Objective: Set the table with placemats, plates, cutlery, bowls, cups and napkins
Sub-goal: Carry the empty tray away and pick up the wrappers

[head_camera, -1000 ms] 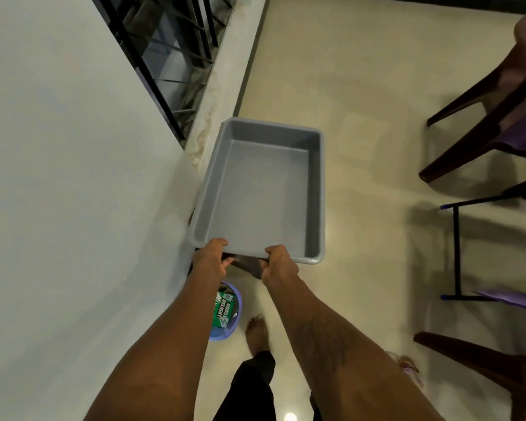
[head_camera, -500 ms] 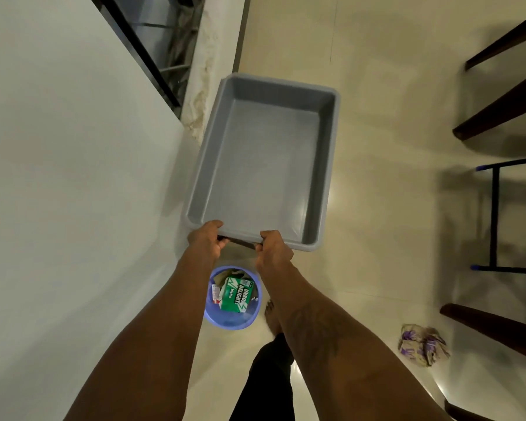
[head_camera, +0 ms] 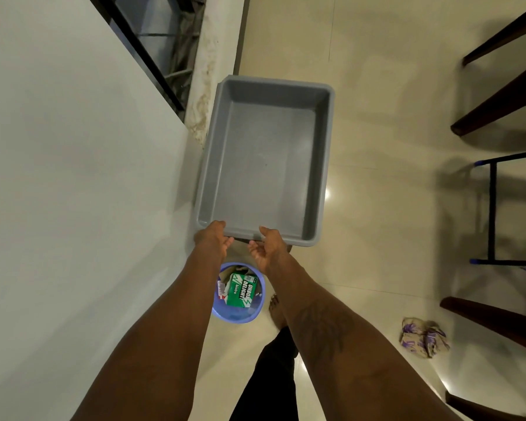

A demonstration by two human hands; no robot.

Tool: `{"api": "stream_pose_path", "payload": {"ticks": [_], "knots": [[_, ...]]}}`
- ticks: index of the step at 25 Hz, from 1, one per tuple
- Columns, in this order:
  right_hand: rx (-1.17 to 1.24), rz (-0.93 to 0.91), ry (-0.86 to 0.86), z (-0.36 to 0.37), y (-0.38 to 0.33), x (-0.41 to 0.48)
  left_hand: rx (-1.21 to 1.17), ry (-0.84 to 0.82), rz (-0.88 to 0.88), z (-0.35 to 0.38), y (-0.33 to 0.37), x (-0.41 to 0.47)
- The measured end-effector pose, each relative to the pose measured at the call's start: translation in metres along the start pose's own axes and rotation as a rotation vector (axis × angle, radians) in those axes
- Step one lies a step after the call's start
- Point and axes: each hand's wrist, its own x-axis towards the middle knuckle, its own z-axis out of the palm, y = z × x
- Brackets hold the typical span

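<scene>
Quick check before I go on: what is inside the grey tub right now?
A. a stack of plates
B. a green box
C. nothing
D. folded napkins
C: the grey tub shows only its bare bottom and walls, while the green box lies in the blue bin on the floor below it.

Print on a discarded box
A green box point(head_camera: 239, 290) lying in the blue bin point(head_camera: 234, 319) reads "UNBOX DELIGHT!" in white capitals, with the smaller word "bistro" printed alongside it.
</scene>
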Motion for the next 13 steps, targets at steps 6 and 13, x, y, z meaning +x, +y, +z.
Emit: {"api": "stream_pose_path", "payload": {"ticks": [6,13], "knots": [[-0.091,0.029,-0.207,-0.016,0.007,-0.057,0.471,0.167,0.272,-0.014,-0.007,-0.050],[-0.101,-0.139,-0.220,-0.089,-0.034,-0.123,1.008,-0.036,0.650,0.011,-0.059,-0.154]]}}
